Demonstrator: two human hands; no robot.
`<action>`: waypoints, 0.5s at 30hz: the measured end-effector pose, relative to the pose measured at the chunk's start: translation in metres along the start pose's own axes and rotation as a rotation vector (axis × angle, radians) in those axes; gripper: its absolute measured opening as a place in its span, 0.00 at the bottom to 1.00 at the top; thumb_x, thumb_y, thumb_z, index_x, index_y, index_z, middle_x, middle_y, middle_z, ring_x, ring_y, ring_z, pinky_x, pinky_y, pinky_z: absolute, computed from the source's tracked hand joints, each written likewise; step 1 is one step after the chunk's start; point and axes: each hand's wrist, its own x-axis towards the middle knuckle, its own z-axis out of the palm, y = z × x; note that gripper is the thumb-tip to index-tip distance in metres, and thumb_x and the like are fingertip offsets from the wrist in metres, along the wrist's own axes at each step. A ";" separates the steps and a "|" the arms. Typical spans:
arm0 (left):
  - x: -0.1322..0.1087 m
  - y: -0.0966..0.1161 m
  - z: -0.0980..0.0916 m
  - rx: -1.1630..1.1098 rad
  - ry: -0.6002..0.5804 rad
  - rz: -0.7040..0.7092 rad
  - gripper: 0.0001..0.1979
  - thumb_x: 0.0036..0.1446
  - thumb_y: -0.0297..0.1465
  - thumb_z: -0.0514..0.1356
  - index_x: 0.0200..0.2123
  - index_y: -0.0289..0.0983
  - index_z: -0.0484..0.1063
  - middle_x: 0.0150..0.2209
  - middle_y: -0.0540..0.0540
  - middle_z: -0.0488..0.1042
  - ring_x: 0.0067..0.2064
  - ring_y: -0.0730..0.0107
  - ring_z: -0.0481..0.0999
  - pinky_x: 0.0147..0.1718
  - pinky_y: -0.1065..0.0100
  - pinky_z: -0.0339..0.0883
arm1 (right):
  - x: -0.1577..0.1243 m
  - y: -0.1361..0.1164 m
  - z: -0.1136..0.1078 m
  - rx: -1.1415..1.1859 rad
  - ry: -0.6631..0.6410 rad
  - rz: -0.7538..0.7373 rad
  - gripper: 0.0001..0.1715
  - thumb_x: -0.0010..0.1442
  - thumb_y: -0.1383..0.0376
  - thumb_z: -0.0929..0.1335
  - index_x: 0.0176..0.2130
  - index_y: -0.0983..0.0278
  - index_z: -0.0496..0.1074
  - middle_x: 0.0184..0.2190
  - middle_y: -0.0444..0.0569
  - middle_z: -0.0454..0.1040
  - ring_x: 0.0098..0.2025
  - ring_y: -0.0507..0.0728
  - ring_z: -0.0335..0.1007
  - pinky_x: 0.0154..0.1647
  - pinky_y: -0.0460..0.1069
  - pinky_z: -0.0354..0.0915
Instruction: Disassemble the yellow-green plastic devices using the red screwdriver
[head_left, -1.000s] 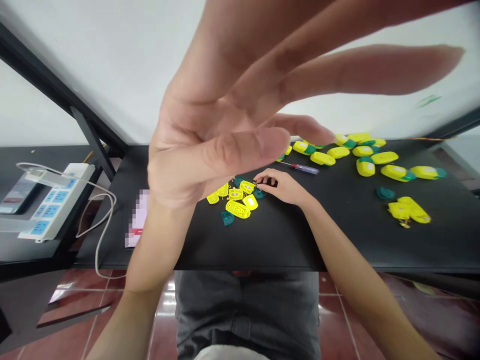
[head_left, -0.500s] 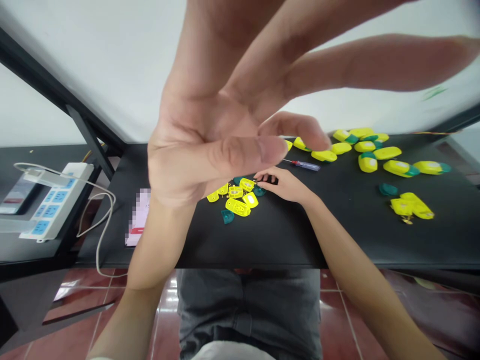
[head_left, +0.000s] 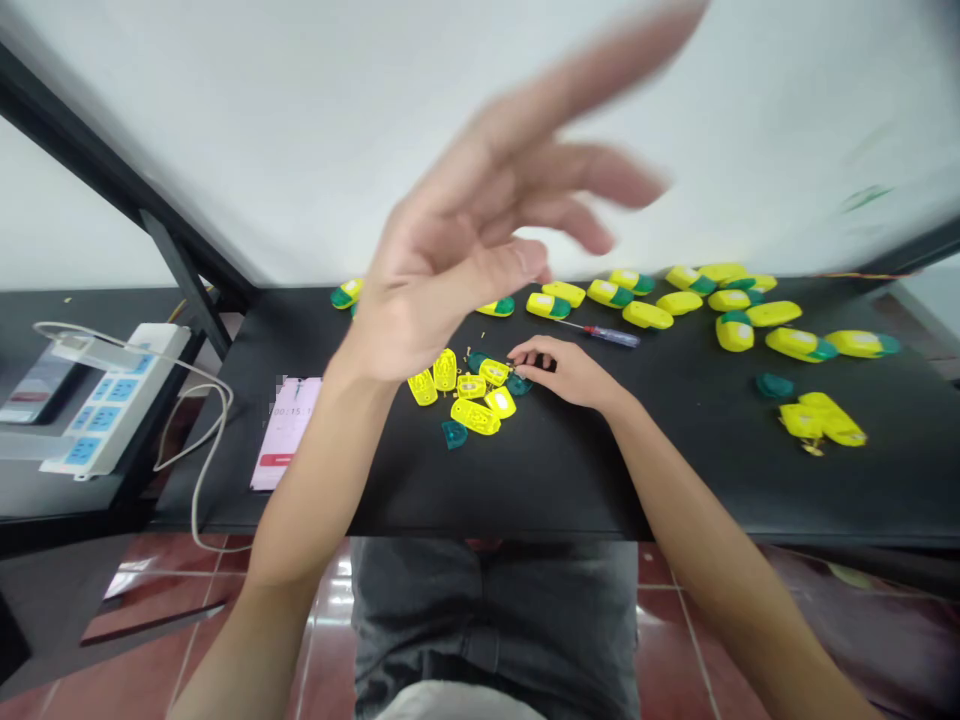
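Observation:
My left hand (head_left: 465,230) is raised in front of the wall, its fingers apart and blurred, with nothing in it. Low over the table, my right hand (head_left: 559,368) has its fingertips pressed together at the pile of parts; whatever they pinch is too small to make out. Beside those fingertips lie an open yellow shell (head_left: 493,373) and a dark green piece (head_left: 519,384). Several more yellow shells (head_left: 475,416) lie in the same pile, with another green piece (head_left: 454,433) at its near edge.
Several yellow-green assembled units (head_left: 795,344) line the back of the black table (head_left: 570,480). A screwdriver (head_left: 611,336) lies before them. Loose yellow parts (head_left: 825,418) sit at right. At left are a phone (head_left: 281,440), a power strip (head_left: 112,400) and a white cable (head_left: 217,440).
My left hand has moved away from the camera, uncovering more of the wall, the back row and the phone. My right hand has stayed at the pile.

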 end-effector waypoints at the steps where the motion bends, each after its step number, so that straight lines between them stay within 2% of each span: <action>1: -0.003 0.001 0.007 0.024 -0.142 0.010 0.25 0.70 0.54 0.49 0.53 0.49 0.77 0.48 0.51 0.78 0.56 0.54 0.81 0.48 0.55 0.76 | 0.000 0.001 0.000 0.003 0.004 0.000 0.14 0.62 0.57 0.70 0.44 0.60 0.80 0.37 0.51 0.79 0.35 0.59 0.73 0.36 0.54 0.70; 3: -0.011 -0.008 0.022 0.035 -0.334 0.067 0.16 0.67 0.47 0.58 0.48 0.46 0.79 0.46 0.48 0.80 0.51 0.59 0.81 0.50 0.56 0.75 | 0.000 0.001 0.000 0.006 0.007 -0.007 0.13 0.61 0.57 0.70 0.43 0.60 0.80 0.37 0.52 0.79 0.35 0.59 0.72 0.36 0.54 0.70; 5: -0.022 -0.028 0.033 0.141 -0.494 0.075 0.10 0.67 0.38 0.59 0.43 0.43 0.80 0.44 0.46 0.80 0.50 0.60 0.78 0.54 0.55 0.71 | 0.000 0.001 0.000 0.009 -0.001 -0.018 0.13 0.61 0.57 0.70 0.42 0.59 0.80 0.36 0.51 0.79 0.34 0.59 0.72 0.36 0.55 0.70; 7: -0.033 -0.049 0.038 0.341 -0.543 0.028 0.09 0.63 0.34 0.62 0.45 0.43 0.80 0.46 0.44 0.79 0.52 0.57 0.75 0.57 0.51 0.65 | 0.001 0.001 0.000 0.008 -0.006 -0.033 0.13 0.62 0.57 0.69 0.41 0.59 0.80 0.35 0.51 0.78 0.34 0.58 0.71 0.37 0.55 0.70; 9: -0.041 -0.064 0.038 0.425 -0.615 0.017 0.11 0.62 0.35 0.64 0.47 0.44 0.80 0.49 0.44 0.78 0.55 0.55 0.72 0.58 0.51 0.61 | 0.001 0.002 0.001 -0.001 0.002 -0.051 0.12 0.62 0.57 0.69 0.41 0.59 0.80 0.34 0.50 0.77 0.34 0.58 0.71 0.38 0.55 0.70; 12: -0.047 -0.068 0.037 0.432 -0.655 0.018 0.15 0.60 0.39 0.66 0.50 0.44 0.79 0.50 0.44 0.76 0.54 0.55 0.69 0.58 0.52 0.59 | 0.001 0.003 0.001 -0.006 0.015 -0.064 0.11 0.62 0.58 0.69 0.38 0.59 0.80 0.33 0.50 0.76 0.33 0.58 0.70 0.39 0.55 0.70; 15: -0.048 -0.062 0.039 0.448 -0.686 0.036 0.15 0.58 0.41 0.68 0.47 0.44 0.80 0.49 0.44 0.74 0.52 0.55 0.68 0.56 0.52 0.59 | 0.001 0.004 -0.001 0.001 0.017 -0.062 0.10 0.62 0.59 0.68 0.36 0.59 0.80 0.34 0.50 0.77 0.31 0.57 0.69 0.37 0.55 0.70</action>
